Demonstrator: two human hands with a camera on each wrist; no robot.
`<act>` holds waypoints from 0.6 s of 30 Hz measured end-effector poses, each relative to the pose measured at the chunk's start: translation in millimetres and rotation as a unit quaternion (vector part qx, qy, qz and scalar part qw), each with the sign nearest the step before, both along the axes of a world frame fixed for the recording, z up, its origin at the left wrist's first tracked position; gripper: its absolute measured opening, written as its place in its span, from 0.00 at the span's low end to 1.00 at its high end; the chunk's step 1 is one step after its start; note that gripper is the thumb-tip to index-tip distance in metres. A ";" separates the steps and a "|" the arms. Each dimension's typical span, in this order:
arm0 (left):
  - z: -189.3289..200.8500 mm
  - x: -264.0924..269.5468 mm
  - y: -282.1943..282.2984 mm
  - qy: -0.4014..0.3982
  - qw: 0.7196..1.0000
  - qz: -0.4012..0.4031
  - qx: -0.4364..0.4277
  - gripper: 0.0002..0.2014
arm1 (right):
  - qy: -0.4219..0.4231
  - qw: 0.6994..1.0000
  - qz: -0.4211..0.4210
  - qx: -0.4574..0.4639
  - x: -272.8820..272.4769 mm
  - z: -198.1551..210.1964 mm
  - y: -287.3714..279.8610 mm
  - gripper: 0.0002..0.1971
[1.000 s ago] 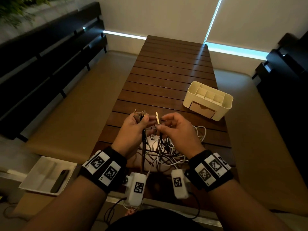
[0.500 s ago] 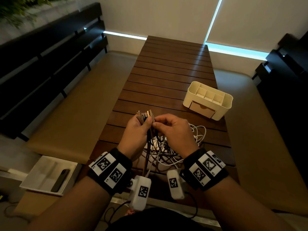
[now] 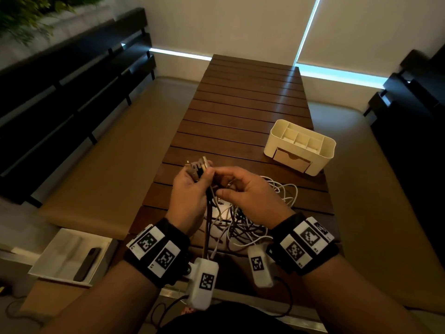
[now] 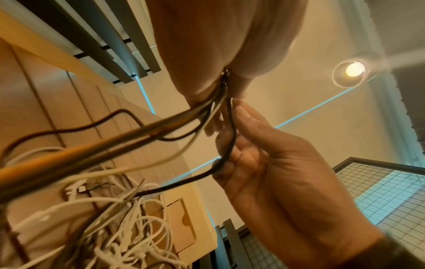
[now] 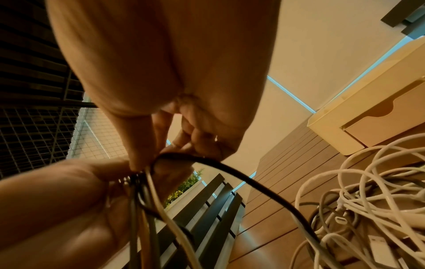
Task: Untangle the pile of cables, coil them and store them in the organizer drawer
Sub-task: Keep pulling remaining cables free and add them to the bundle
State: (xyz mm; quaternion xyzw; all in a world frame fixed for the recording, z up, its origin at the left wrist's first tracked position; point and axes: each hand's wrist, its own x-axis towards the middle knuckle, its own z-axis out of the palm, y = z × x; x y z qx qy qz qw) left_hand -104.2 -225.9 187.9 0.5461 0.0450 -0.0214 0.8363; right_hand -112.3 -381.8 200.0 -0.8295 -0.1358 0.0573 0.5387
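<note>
My left hand grips a bundle of cable ends raised above the slatted wooden table, plugs sticking up past the thumb. Their dark and white cords hang down to the tangled cable pile by the near edge. Just right of it, my right hand pinches a black cable below the left hand's grip; this black cable loops across the right palm into the pile. The cream organizer stands at the right, its drawer closed.
A white tray holding a dark slim device lies at the lower left, below table level. Tan cushioned benches run along both sides of the table, backed by dark slatted rails.
My right hand carried a white plug over to the left hand's bundle, where it joined the other ends. The right fingers then slid lower onto the black cable.
</note>
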 end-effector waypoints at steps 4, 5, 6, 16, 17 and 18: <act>33.0 14.0 9.1 -0.023 0.996 0.056 -0.060 0.10 | 0.023 0.997 -0.048 -0.051 -1.7 -19.3 -7.2 0.05; 41.7 18.0 14.4 -0.026 0.994 0.064 -0.082 0.11 | 0.034 0.994 -0.051 -0.087 -0.5 -29.7 -12.5 0.06; 49.6 21.0 19.2 -0.031 0.993 0.068 -0.096 0.11 | 0.050 0.991 -0.053 -0.115 0.5 -39.6 -17.3 0.08; 29.4 6.5 18.9 -0.020 0.993 -0.040 0.106 0.13 | 0.011 0.996 -0.087 -0.031 23.9 -0.3 -32.6 0.09; 26.7 3.9 17.6 -0.020 0.991 -0.044 0.123 0.14 | 0.003 0.997 -0.075 -0.003 24.0 7.9 -32.0 0.11; 23.9 1.4 15.7 -0.024 0.990 -0.051 0.131 0.14 | -0.001 0.998 -0.057 0.019 23.1 15.0 -30.4 0.12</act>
